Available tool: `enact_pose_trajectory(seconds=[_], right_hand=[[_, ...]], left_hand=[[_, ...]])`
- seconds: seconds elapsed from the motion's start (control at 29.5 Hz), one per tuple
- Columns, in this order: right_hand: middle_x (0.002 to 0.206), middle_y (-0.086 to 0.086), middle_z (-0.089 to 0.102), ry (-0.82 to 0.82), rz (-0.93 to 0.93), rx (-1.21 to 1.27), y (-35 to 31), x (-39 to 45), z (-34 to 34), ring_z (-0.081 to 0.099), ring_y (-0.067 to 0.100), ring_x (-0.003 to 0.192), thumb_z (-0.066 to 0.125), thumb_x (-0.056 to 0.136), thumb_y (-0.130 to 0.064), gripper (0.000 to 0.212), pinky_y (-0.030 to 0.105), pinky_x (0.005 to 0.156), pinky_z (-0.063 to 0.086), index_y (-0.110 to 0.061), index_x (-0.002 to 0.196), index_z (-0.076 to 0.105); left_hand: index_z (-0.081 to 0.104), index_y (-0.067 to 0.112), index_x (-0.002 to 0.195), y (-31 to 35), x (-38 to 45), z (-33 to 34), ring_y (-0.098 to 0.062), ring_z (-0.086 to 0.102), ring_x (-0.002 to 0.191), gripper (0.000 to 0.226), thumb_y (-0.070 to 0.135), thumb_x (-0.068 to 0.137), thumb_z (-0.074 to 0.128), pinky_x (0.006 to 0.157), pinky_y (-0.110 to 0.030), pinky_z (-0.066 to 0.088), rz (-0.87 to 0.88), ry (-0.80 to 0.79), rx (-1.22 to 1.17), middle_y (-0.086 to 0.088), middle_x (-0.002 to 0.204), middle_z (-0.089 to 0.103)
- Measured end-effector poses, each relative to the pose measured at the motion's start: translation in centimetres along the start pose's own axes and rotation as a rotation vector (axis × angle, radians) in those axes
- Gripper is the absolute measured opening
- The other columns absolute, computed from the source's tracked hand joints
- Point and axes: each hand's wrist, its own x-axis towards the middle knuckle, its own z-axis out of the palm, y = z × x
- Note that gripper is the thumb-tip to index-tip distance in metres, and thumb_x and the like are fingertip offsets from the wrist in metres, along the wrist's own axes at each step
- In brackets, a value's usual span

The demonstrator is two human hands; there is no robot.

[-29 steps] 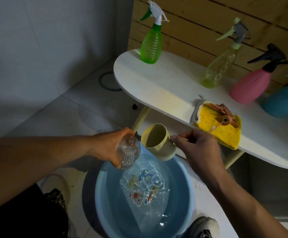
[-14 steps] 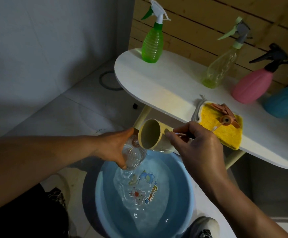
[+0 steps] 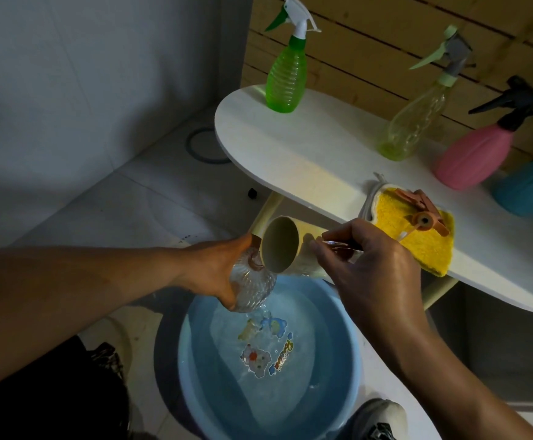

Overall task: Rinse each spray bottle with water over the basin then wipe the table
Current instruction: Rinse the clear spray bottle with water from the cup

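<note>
Nearby, green btl, pink btl, yellow cloth w/ sprayer head

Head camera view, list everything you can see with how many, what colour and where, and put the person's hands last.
clear spray bottle: 1, clear ribbed, head removed, tilted over the basin
cup: 1, cream, tipped at the clear bottle's neck
basin: 1, blue, on the floor, holding water, cartoon print inside
table: 1, white, against the wooden wall
green spray bottle: 1, table's left end
yellowish spray bottle: 1, clear yellow-green, table's back
pink spray bottle: 1, black head, further right
blue spray bottle: 1, cut off at the right edge
cloth: 1, yellow, table's front edge
spray head: 1, pinkish brown, on the cloth
shoe: 1, white, bottom edge
left hand: grips the clear bottle
right hand: holds the cup's handle
</note>
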Motion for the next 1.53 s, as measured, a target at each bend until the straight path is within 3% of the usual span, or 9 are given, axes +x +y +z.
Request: enact_pose_trajectory(seconds=[0.51, 0.78, 1.02, 1.12, 1.25, 1.39, 1.53], right_hand=[[0.084, -0.018, 0.065, 0.019, -0.086, -0.013, -0.16, 0.09, -0.13, 0.061, -0.003, 0.077, 0.063, 0.086, -0.049, 0.023, 0.035, 0.063, 0.058, -0.028, 0.093, 0.071], [0.084, -0.013, 0.069, 0.042, -0.135, -0.039, -0.50, 0.12, -0.35, 0.062, 0.004, 0.074, 0.064, 0.088, -0.047, 0.023, 0.039, 0.060, 0.056, -0.026, 0.092, 0.072], [0.086, -0.014, 0.069, 0.043, -0.151, -0.085, -0.64, 0.12, -0.45, 0.063, 0.003, 0.075, 0.067, 0.088, -0.044, 0.018, 0.036, 0.061, 0.056, -0.027, 0.092, 0.071], [0.086, -0.014, 0.069, 0.044, -0.156, -0.091, -0.71, 0.14, -0.49, 0.063, 0.004, 0.075, 0.067, 0.088, -0.044, 0.018, 0.035, 0.060, 0.055, -0.027, 0.092, 0.071], [0.086, -0.012, 0.069, 0.046, -0.175, -0.106, -0.61, 0.05, -0.52, 0.063, 0.006, 0.075, 0.067, 0.089, -0.041, 0.017, 0.036, 0.060, 0.055, -0.025, 0.093, 0.072], [0.087, -0.012, 0.069, 0.039, -0.181, -0.113, -0.61, 0.05, -0.46, 0.064, 0.006, 0.077, 0.067, 0.090, -0.040, 0.016, 0.036, 0.061, 0.055, -0.025, 0.094, 0.072], [0.087, -0.012, 0.069, 0.047, -0.197, -0.125, -0.69, 0.01, -0.50, 0.064, 0.007, 0.077, 0.067, 0.090, -0.038, 0.015, 0.035, 0.061, 0.055, -0.025, 0.094, 0.072]], left_hand=[[0.025, 0.044, 0.144, -0.26, 0.42, 0.22, -0.005, 0.053, 0.108, 0.111, 0.031, 0.061, 0.098, 0.072, -0.012, 0.041, -0.006, -0.001, -0.002, 0.030, 0.112, 0.046], [0.021, 0.049, 0.145, -0.44, 0.51, 0.40, -0.009, 0.057, 0.115, 0.117, 0.037, 0.057, 0.098, 0.090, -0.029, 0.055, -0.002, 0.000, 0.019, 0.019, 0.130, 0.053], [0.022, 0.048, 0.144, -0.56, 0.64, 0.43, -0.007, 0.056, 0.117, 0.116, 0.034, 0.058, 0.099, 0.090, -0.024, 0.052, 0.007, -0.008, 0.002, 0.019, 0.131, 0.052], [0.023, 0.047, 0.145, -0.54, 0.69, 0.45, -0.009, 0.056, 0.117, 0.116, 0.033, 0.058, 0.099, 0.094, -0.030, 0.055, 0.006, -0.007, 0.001, 0.018, 0.132, 0.052], [0.021, 0.046, 0.148, -0.64, 0.72, 0.50, -0.009, 0.057, 0.114, 0.119, 0.033, 0.058, 0.098, 0.088, -0.025, 0.055, 0.002, -0.010, 0.012, 0.016, 0.131, 0.053], [0.021, 0.047, 0.147, -0.73, 0.80, 0.52, -0.009, 0.057, 0.117, 0.120, 0.035, 0.057, 0.099, 0.096, -0.034, 0.056, 0.005, -0.017, 0.005, 0.017, 0.132, 0.053], [0.022, 0.047, 0.147, -0.65, 0.83, 0.56, -0.008, 0.055, 0.120, 0.118, 0.033, 0.058, 0.099, 0.099, -0.033, 0.054, 0.011, -0.020, -0.006, 0.019, 0.134, 0.052]])
